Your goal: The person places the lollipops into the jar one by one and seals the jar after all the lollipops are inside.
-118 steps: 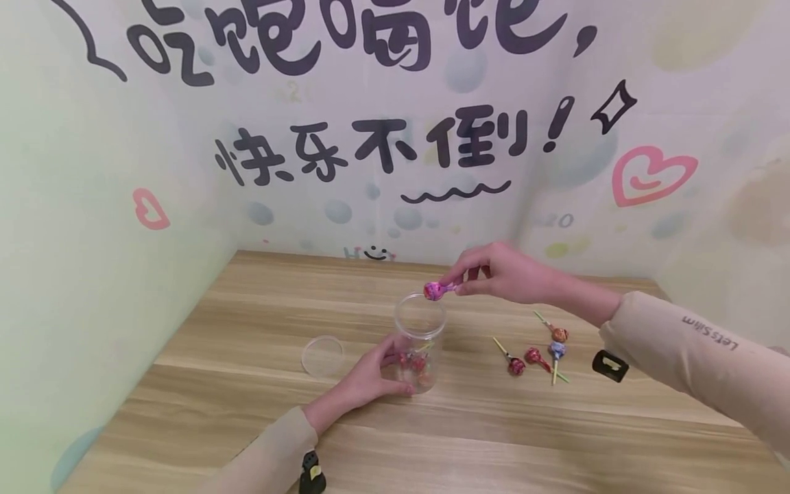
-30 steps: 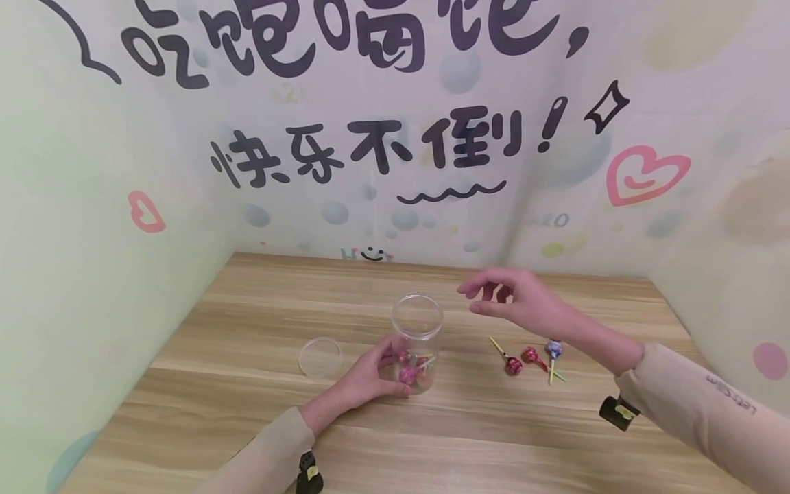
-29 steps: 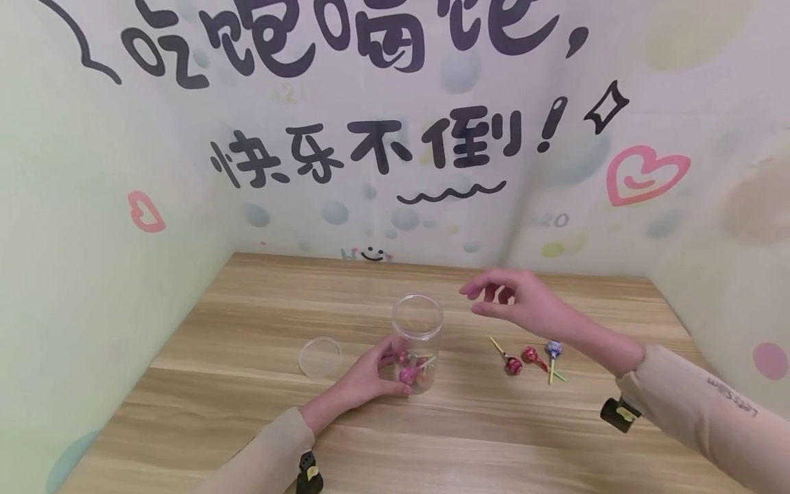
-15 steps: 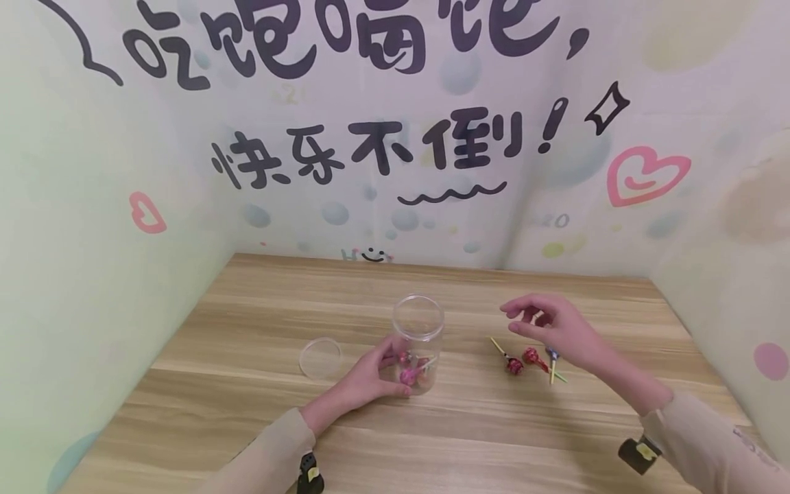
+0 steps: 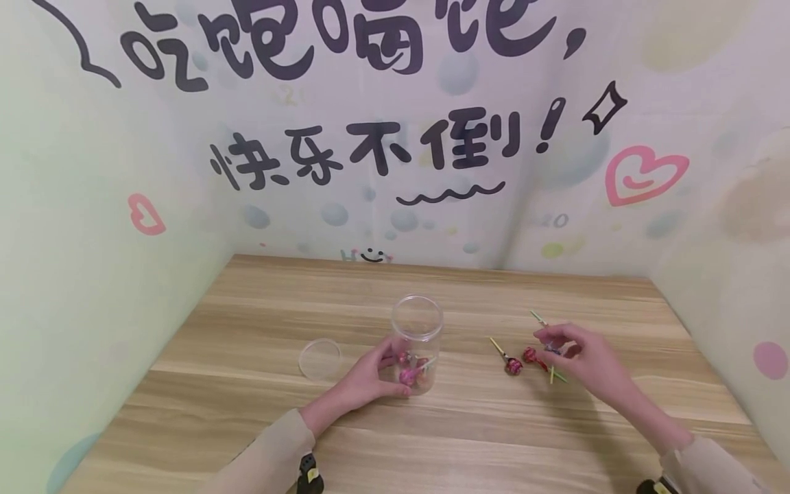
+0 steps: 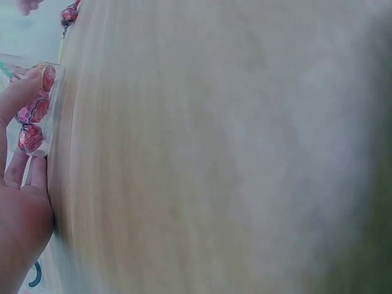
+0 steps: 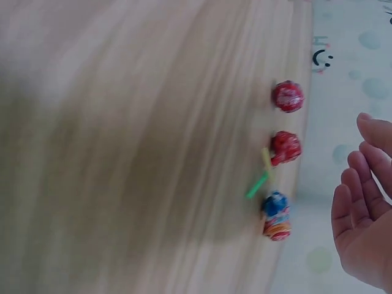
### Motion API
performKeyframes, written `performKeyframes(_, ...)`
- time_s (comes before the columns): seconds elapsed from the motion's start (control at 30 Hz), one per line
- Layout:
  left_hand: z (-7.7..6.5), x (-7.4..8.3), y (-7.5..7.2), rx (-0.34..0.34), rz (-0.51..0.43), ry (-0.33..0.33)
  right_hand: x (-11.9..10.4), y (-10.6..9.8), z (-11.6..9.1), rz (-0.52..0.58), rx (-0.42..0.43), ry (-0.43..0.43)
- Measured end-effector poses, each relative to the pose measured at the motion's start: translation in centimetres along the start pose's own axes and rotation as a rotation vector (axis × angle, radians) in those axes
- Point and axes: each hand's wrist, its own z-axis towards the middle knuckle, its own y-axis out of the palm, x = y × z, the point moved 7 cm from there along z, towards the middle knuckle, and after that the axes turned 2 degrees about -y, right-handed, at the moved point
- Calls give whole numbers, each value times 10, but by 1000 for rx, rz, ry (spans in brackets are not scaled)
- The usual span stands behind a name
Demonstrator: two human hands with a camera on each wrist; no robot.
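My left hand [image 5: 364,377] holds a clear plastic jar [image 5: 417,336] upright on the table, thumb and fingers around its lower part. Several wrapped lollipops [image 5: 409,376] lie at the bottom of the jar, a pink one at the front; the left wrist view also shows red ones [image 6: 30,138] through its wall. My right hand [image 5: 583,353] is over the loose lollipops at the right, its fingers loosely bent with nothing between them. Below it are a blue lollipop [image 7: 275,202] and a red lollipop [image 5: 529,355]. A dark red lollipop [image 5: 513,366] lies left of these.
A round clear lid [image 5: 321,359] lies flat on the wooden table [image 5: 247,425], left of the jar. Behind the table stands a printed wall [image 5: 308,226], with side walls at left and right. A green stick [image 5: 538,317] pokes out beyond the right hand.
Earlier my right hand pinched a pink-purple lollipop over the jar's mouth; that lollipop now lies inside. The right hand has moved right and down to the loose lollipops. The left hand stays put.
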Motion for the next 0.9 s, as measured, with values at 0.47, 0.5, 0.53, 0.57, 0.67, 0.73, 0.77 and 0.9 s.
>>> performKeyframes(0.47, 2, -4, -1, 4, 7, -1, 34, 6, -19, -64, -31, 157)
performKeyframes(0.5, 2, -4, -1, 2, 7, 2, 35, 6, -20, -73, -36, 164)
performKeyframes(0.53, 3, -4, -1, 3, 7, 5, 37, 7, -21, -77, -44, 173)
performKeyframes(0.57, 3, -4, -1, 4, 8, 6, 38, 8, -22, -80, -50, 182)
performKeyframes(0.67, 3, -4, -1, 6, 7, 0, 41, 11, -24, -84, -70, 204)
performKeyframes(0.73, 3, -4, -1, 7, 10, -6, 43, 12, -25, -85, -80, 214)
performKeyframes(0.77, 2, -5, -1, 7, 12, -10, 44, 13, -26, -86, -82, 218)
performKeyframes(0.9, 2, -6, -1, 5, 16, -15, 48, 14, -27, -84, -94, 223)
